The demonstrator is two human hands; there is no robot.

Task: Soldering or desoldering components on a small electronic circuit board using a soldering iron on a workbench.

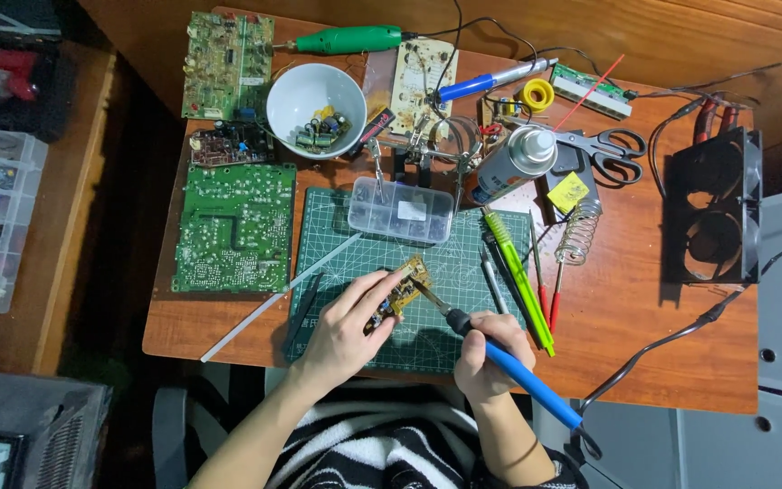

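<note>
Blue-handled soldering iron [509, 367] sits in the closed grip of the right hand [484, 355], its tip resting against a small tan circuit board [397, 294] at the near middle of the desk [662, 326]. The left hand [346, 330] steadies that board from the left, fingers curled around its edge, holding it tilted above a green cutting mat [337, 263]. Just beyond, a clear plastic parts box [401, 209] lies on the mat's far edge, with a green screwdriver [518, 276] to its right. A large green circuit board [235, 226] lies left of the mat. Farther back stand a white bowl [287, 95] of loose components, a spray can [513, 163] and black-handled scissors [610, 149]. A black twin fan [715, 206] stands at the desk's right edge.
</note>
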